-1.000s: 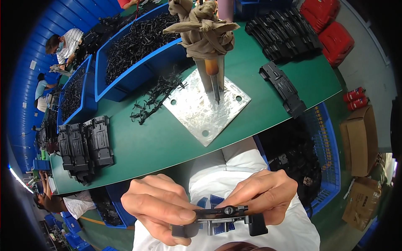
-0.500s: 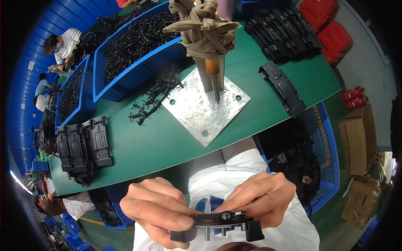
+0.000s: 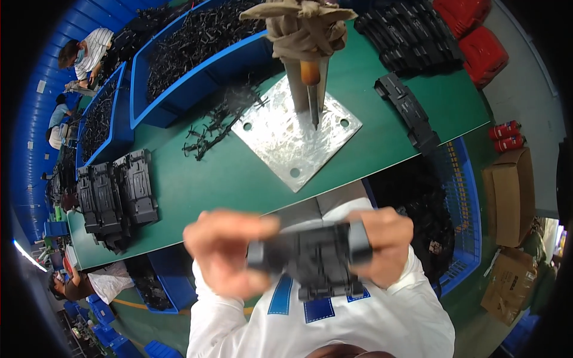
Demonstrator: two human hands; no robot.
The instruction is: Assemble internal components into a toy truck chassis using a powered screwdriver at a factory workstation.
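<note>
Both hands hold one black plastic part [image 3: 316, 256] close under the camera, blurred by motion. My left hand [image 3: 230, 250] grips its left end, and my right hand [image 3: 385, 241] grips its right end. The part's broad ribbed face is turned up toward me. Beyond it on the green table [image 3: 227, 179] stands a square metal plate [image 3: 286, 143] with a post and an orange-handled tool [image 3: 311, 89], topped by a bundle of cloth gloves [image 3: 304, 27].
Blue bins [image 3: 179, 89] of black parts sit at the far left. Stacked black parts [image 3: 113, 197] lie at the table's left, more at the right [image 3: 409, 113], loose clips [image 3: 215, 122] mid-table. A blue crate [image 3: 453, 209] stands at my right. Other people work along the left.
My hands have lifted the black part up toward the camera and turned it from edge-on to its broad face. Both hands keep their grip.
</note>
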